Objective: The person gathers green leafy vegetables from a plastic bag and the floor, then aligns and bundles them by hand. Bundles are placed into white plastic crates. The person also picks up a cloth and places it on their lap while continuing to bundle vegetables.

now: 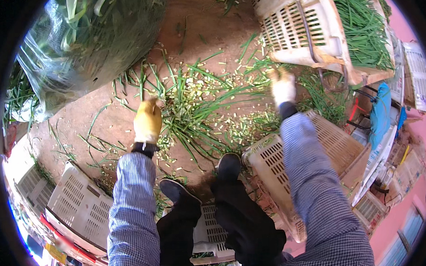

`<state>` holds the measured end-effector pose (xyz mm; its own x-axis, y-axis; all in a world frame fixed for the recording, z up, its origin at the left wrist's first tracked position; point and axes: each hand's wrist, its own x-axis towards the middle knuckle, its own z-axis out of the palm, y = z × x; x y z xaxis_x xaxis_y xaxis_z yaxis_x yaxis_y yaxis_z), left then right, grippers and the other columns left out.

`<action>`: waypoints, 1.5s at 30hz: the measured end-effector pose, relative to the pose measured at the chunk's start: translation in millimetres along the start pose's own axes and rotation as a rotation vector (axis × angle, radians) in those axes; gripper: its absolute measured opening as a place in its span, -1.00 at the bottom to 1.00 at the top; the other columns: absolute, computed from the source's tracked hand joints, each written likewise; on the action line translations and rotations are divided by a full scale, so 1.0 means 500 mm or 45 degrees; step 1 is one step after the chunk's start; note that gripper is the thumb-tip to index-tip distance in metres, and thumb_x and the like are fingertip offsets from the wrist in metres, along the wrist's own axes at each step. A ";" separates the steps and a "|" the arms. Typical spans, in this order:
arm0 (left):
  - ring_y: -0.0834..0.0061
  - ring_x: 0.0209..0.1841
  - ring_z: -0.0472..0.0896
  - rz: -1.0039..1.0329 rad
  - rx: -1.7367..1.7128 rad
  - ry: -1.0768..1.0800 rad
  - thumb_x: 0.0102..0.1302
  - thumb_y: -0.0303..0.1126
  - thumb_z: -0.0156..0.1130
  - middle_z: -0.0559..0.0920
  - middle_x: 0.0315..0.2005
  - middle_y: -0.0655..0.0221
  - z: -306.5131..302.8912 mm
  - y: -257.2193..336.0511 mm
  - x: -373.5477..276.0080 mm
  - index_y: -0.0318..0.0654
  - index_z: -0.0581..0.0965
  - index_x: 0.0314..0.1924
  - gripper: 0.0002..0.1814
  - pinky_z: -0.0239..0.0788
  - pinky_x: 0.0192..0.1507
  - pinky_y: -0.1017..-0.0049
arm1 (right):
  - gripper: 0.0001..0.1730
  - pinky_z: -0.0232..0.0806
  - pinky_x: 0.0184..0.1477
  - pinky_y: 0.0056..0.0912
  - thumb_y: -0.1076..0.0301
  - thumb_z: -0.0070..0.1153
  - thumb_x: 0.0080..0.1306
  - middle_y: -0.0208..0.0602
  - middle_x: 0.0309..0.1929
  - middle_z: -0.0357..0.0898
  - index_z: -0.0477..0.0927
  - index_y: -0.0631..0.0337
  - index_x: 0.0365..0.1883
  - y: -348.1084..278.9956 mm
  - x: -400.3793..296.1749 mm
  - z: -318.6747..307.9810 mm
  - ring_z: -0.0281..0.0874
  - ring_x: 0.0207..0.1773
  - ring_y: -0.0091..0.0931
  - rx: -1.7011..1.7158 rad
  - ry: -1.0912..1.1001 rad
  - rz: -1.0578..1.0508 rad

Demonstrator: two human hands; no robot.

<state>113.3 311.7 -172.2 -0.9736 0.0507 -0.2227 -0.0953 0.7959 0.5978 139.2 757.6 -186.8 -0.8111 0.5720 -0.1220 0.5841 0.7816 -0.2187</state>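
Observation:
Long green leafy stalks and pale cut pieces [194, 88] lie scattered on the brown floor [91, 88]. My left hand [147, 121], in a yellow and white work glove, is curled above the left edge of this litter; whether it grips anything cannot be told. To the right, my right hand [283, 84], gloved alike and blurred, reaches over the trimmings beside a tilted white plastic crate [290, 28] full of cut green leaves [364, 29]. The right fingertips are too blurred to show a hold.
A large clear plastic bag of greens [93, 42] stands at upper left. Slatted crates lie at lower left [82, 208] and lower right [270, 166], with another crate [211, 231] behind my legs. A blue bag [379, 116] hangs at right. My shoes [230, 165] stand near the litter.

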 end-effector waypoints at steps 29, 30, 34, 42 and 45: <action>-0.03 0.29 0.39 0.150 0.482 0.116 0.17 -0.27 0.37 0.37 0.32 0.09 -0.066 -0.070 0.222 0.05 0.30 0.40 -0.22 0.39 0.20 0.11 | -0.27 0.38 0.18 0.02 -0.16 -0.03 0.42 -0.01 0.33 0.34 0.36 0.20 0.35 -0.417 -0.075 0.123 0.34 0.33 -0.14 -0.308 -0.219 -0.744; 0.01 0.40 0.27 0.100 0.391 -0.063 0.18 -0.23 0.30 0.32 0.39 0.16 -0.075 -0.081 0.247 -0.04 0.35 0.36 -0.29 0.28 0.29 -0.07 | -0.27 0.34 0.24 0.06 -0.17 -0.04 0.43 -0.05 0.40 0.25 0.35 0.19 0.36 -0.412 -0.104 0.143 0.26 0.41 -0.15 -0.266 -0.249 -0.762; 0.13 0.45 0.22 0.042 0.722 -0.343 0.23 -0.19 0.27 0.25 0.45 0.27 -0.037 -0.087 0.170 0.00 0.35 0.37 -0.33 0.16 0.37 -0.02 | -0.24 0.29 0.28 0.09 -0.11 0.04 0.39 -0.11 0.44 0.21 0.27 0.17 0.41 -0.379 -0.320 0.124 0.14 0.49 -0.13 -0.268 -0.543 -0.838; 0.18 0.51 0.16 0.292 0.089 -0.669 0.12 -0.13 0.47 0.19 0.48 0.24 -0.068 -0.079 -0.145 -0.01 0.16 0.50 -0.01 0.02 0.47 0.07 | -0.43 0.32 0.31 -0.20 0.07 0.21 0.34 -0.11 0.26 0.43 0.50 0.23 0.21 -0.265 -0.396 0.049 0.40 0.30 -0.20 0.113 -0.500 -0.709; 0.10 0.43 0.28 -0.034 0.165 -0.574 -0.15 -0.10 0.65 0.24 0.43 0.11 -0.092 -0.096 -0.162 0.01 0.06 0.53 0.27 0.24 0.37 0.16 | -0.42 0.36 0.26 -0.20 -0.02 0.10 0.43 -0.02 0.18 0.47 0.49 0.26 0.22 -0.167 -0.356 0.033 0.47 0.19 -0.14 0.184 -0.260 -0.386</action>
<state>187.3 241.5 -147.6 -0.7811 0.2635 -0.5661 -0.0646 0.8677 0.4929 234.1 586.5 -162.5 -0.9440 0.2480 -0.2178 0.3187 0.8563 -0.4064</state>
